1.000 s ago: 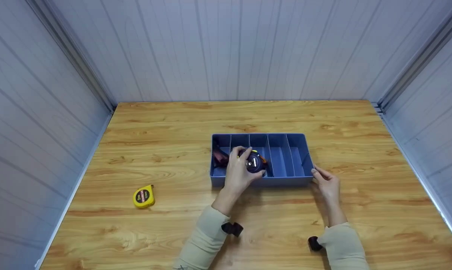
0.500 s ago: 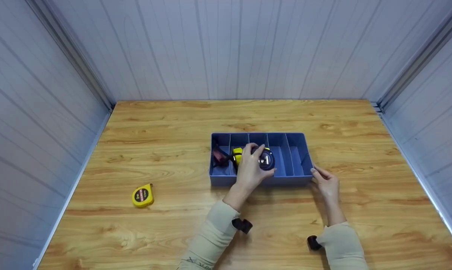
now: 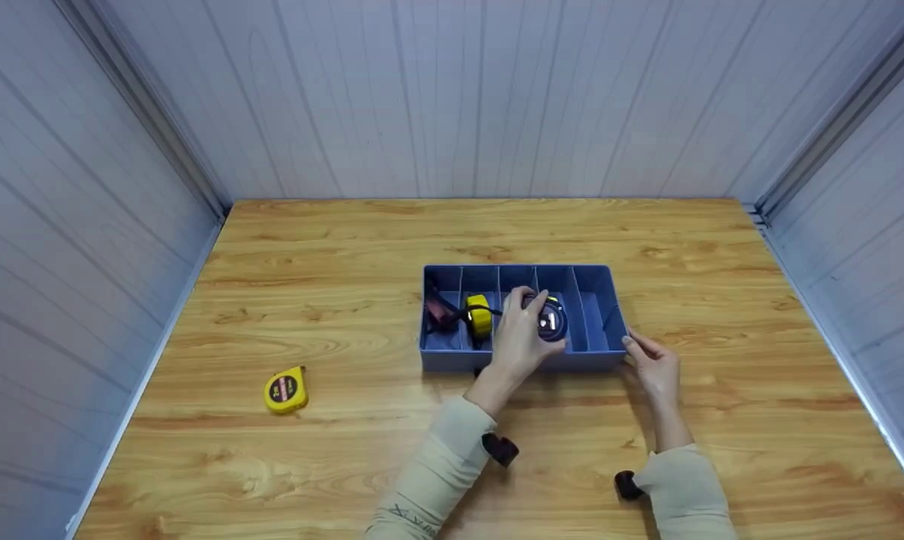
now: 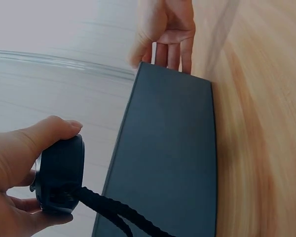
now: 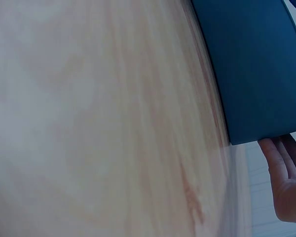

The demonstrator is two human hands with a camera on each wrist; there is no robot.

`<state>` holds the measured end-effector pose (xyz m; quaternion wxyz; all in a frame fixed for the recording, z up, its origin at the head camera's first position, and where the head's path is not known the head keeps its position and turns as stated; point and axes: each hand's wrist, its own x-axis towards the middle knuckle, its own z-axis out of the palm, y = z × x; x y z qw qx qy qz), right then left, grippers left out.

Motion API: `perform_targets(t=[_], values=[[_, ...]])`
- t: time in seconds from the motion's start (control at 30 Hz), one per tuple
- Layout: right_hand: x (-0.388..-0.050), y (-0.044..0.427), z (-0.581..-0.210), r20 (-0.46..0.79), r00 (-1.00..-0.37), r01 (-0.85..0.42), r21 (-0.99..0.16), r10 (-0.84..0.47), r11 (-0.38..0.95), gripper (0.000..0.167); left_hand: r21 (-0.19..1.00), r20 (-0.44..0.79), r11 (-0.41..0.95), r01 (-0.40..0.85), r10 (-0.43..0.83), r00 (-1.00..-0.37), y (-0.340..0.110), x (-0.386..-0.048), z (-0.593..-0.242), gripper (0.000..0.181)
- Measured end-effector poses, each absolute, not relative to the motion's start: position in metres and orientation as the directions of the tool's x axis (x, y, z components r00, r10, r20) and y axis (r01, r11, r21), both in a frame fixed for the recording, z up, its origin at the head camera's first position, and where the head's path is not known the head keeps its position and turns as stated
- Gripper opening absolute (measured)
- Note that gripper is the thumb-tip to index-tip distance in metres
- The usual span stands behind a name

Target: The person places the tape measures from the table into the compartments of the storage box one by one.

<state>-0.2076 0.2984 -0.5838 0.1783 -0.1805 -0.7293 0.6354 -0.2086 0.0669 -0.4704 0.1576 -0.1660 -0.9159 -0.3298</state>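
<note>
My left hand (image 3: 521, 337) grips a dark round tape measure (image 3: 551, 321) with some yellow on its edge, above the middle compartments of a blue-grey divided box (image 3: 452, 362). In the left wrist view the tape measure (image 4: 63, 165) is held up above the box rim, between thumb and fingers, with a black cord (image 4: 123, 212) trailing from it. That cord runs left in the head view, across a yellow tape measure (image 3: 479, 316) standing in the second compartment from the left. My right hand (image 3: 656, 371) pinches the box's front right corner, thumb at the rim and fingers against the outside.
In the leftmost compartment lies a dark reddish thing (image 3: 439, 310), its kind unclear. A yellow tape measure (image 3: 286, 390) lies on the wood-grain table (image 3: 331, 300) left of the box. Pale panels (image 3: 452, 105) wall the table at the back and both sides.
My left hand has carried the dark tape measure rightward over the box, uncovering the yellow tape measure in the second compartment. The right hand has stayed at the corner.
</note>
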Motion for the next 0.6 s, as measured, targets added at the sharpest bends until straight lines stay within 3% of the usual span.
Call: perform_targets(t=[0.2, 0.6], values=[[-0.208, 0.300, -0.586, 0.006, -0.874, 0.028, -0.998, 0.486, 0.062, 0.025, 0.566, 0.365, 0.721, 0.399, 0.215, -0.906, 0.074, -0.211, -0.473, 0.071], [-0.192, 0.286, -0.549, 0.012, -0.897, 0.042, -0.993, 0.442, 0.111, 0.020, 0.532, 0.311, 0.752, 0.389, 0.253, -0.916, 0.085, -0.219, -0.472, 0.073]])
